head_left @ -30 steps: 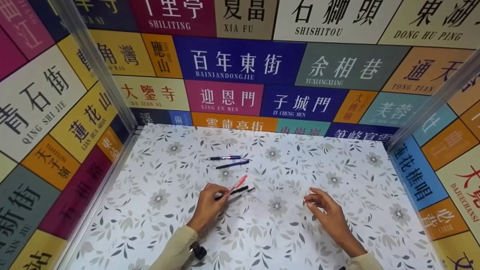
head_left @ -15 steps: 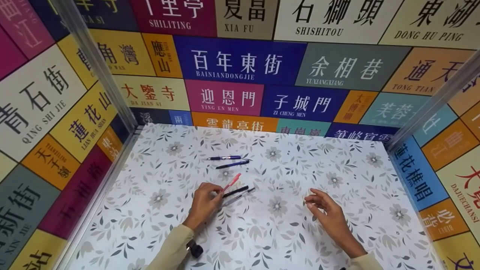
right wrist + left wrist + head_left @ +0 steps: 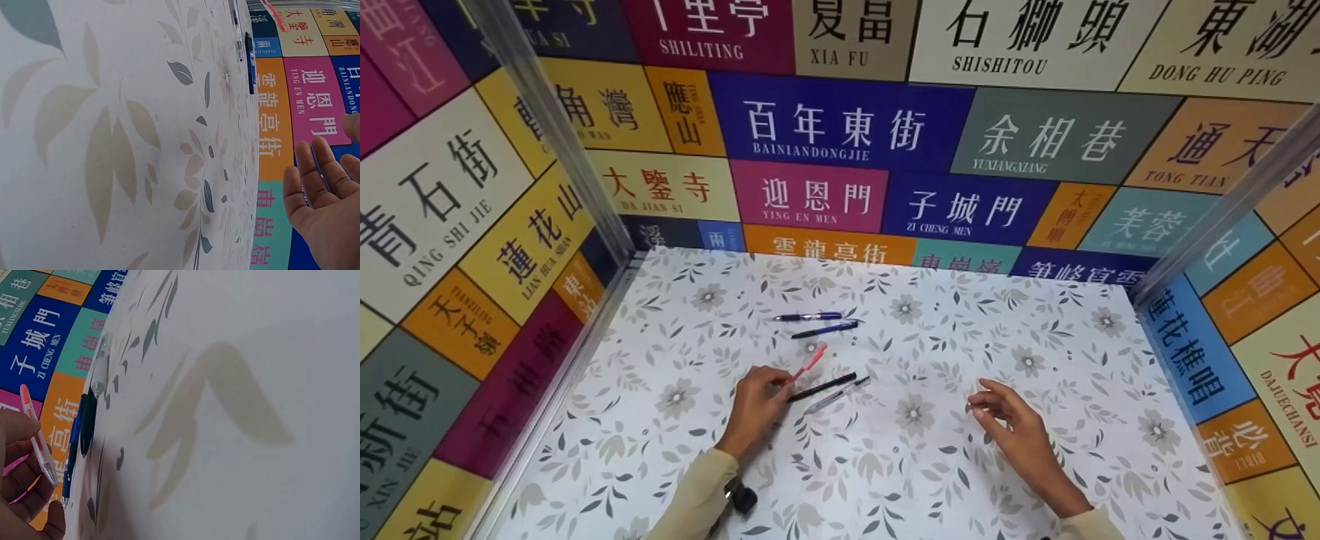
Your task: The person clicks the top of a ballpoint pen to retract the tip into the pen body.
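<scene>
My left hand pinches a pink pen with a clear tip section, its pink end pointing up and away. The left wrist view shows that pen slanting between thumb and fingers. Just right of this hand lie a black pen and a clear grey pen, side by side on the floral cloth. Over to the right, my right hand is held above the cloth with loosely bent fingers and nothing in its grasp. Its palm and fingers show at the edge of the right wrist view.
Two blue pens lie farther back on the table, one a little behind the other. The white table cloth has a grey leaf pattern. Sign-covered panels and clear corner posts enclose the back and sides.
My left hand has drawn back to the left with the pink pen, uncovering more of the black and grey pens. The right hand stays almost where it was.
</scene>
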Available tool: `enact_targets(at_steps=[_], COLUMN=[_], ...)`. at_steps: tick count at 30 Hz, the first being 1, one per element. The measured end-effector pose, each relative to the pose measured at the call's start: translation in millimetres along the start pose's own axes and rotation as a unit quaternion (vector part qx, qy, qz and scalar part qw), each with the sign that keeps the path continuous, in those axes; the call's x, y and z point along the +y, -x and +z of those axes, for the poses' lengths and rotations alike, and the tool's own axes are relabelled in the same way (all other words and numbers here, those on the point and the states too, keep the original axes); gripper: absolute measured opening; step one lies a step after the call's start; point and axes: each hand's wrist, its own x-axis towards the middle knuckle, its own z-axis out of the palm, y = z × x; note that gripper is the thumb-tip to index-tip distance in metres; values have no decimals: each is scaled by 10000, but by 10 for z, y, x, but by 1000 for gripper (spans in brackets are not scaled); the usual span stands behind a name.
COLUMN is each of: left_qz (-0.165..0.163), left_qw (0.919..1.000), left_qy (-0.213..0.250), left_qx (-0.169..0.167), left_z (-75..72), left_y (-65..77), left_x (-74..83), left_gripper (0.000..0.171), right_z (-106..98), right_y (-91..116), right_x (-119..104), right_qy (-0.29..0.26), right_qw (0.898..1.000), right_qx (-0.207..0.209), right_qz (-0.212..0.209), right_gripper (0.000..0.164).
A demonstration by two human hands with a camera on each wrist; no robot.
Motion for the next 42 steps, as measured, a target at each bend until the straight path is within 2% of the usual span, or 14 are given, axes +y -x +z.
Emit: enact_targets(at_steps=[5,12,24,36,42], left_qz=[95,11,165,294,167], left_qw=[9998,9987,9965,9887,9844], left_qy=[-190,-466,-785,-1446,-1742], left_qx=[60,182,241,254,185], left_z=[-22,-52,-84,-88,-93], left_y=[-3,-4,2,-8,-33], left_x=[-68,-155,-283,-393,-421], left_gripper=[11,9,8,6,5], right_z=[3,3,35,26,25], right_y=[4,11,13,31,47], right_x=[8,19,49,87,92], right_qy=[-20,58,8,25,-112], right_qw=[10000,10000,9999,9999,9999], right_qx=[15,-20,-48,-85,-73], right_qz=[-9,-27,-89,-119,55], right_gripper=[48,48,48,49,46])
